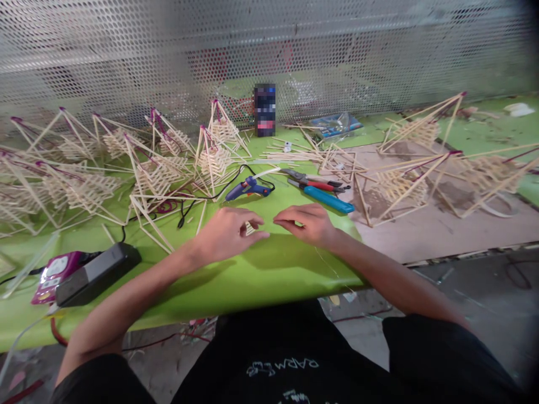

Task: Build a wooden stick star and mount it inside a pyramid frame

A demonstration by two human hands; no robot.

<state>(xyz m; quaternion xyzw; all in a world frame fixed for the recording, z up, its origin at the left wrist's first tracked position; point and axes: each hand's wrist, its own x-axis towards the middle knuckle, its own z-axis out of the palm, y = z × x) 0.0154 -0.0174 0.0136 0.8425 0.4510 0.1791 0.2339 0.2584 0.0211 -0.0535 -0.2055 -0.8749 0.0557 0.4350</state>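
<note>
At your near left, the purple device (59, 274) bears markings too blurred to read, with stick frames (214, 159) farther back. Your left hand (231, 231) curves loosely by a small striped piece (250, 228), grip unclear, the blue glue gun (248, 188) just beyond; lettering (298, 363) on your black shirt (273, 336) isn't surely legible. Your right hand (309, 224) pinches, contents indiscernible, near the blue-handled tool (329, 200).

Single head view: worn on the head, facing forward and downward; hands (229, 229) near, mid-frame; desk (252, 275) below, perforated screen (168, 50) across top.
</note>
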